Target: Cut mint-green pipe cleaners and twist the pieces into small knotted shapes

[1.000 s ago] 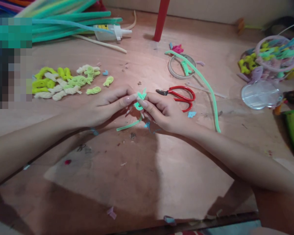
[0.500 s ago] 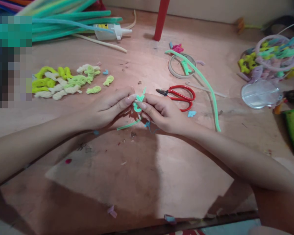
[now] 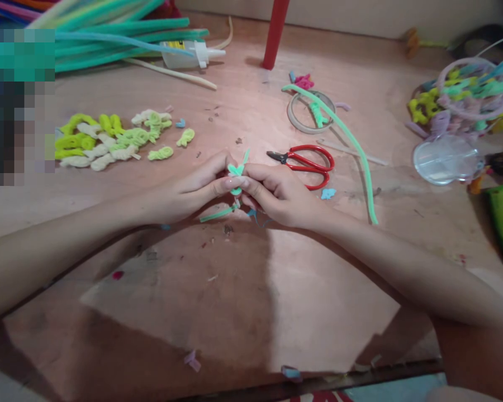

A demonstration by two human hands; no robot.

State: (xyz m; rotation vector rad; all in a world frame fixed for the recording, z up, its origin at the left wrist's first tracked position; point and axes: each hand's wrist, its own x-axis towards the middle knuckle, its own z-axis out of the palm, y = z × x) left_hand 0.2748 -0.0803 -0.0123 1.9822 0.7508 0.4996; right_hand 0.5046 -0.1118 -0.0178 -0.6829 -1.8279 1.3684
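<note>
A small mint-green twisted pipe cleaner (image 3: 236, 171) is pinched between both hands above the middle of the table. My left hand (image 3: 197, 190) grips it from the left, thumb pressed on its front. From the right, my right hand (image 3: 276, 192) holds it between thumb and fingers, and the two thumb tips meet over it. One short end sticks up above the fingers. Below the hands lies a short green pipe cleaner piece (image 3: 218, 214). Red-handled scissors (image 3: 310, 162) rest just beyond my right hand, blades toward the left.
A long green pipe cleaner (image 3: 360, 151) curves across a tape ring (image 3: 291, 114). Twisted yellow and white pieces (image 3: 104, 142) lie at left. Behind them are a glue bottle (image 3: 180, 54) and a pipe cleaner bundle (image 3: 121, 33). A red post (image 3: 275, 36) stands at the back.
My left thumb has shifted right and slightly down across the twisted pipe cleaner, now meeting my right thumb. The piece has turned slightly; both hands still grip it.
</note>
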